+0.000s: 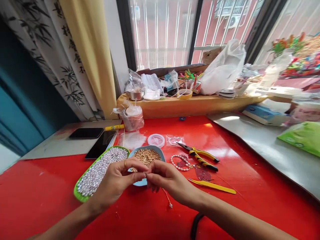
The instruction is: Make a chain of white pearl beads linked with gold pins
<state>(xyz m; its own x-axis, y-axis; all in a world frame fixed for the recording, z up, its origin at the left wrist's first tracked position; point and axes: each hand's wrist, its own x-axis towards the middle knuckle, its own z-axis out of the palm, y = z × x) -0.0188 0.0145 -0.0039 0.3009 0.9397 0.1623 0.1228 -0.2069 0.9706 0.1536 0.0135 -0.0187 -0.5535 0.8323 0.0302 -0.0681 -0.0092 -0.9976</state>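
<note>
My left hand (117, 178) and my right hand (167, 176) meet fingertip to fingertip, both pinched closed. The tiny piece between the fingertips is too small to make out. From under my right hand a thin chain (166, 195) trails down, with a small shiny bead at its end. Just behind the fingers stands a blue tray of gold beads (146, 155), partly covered by my hands. Beside my left hand lies a green tray (80, 197) full of pearly beads (102, 170). A pearl bracelet (180, 163) rests beyond my right hand.
Black-and-yellow pliers (200, 156) and yellow tweezers (212, 185) lie on the red table (250, 213) to the right. Behind are a round clear lid (156, 140), a small bag (175, 140) and a wrapped cup (133, 116). Two dark phone-like devices sit left.
</note>
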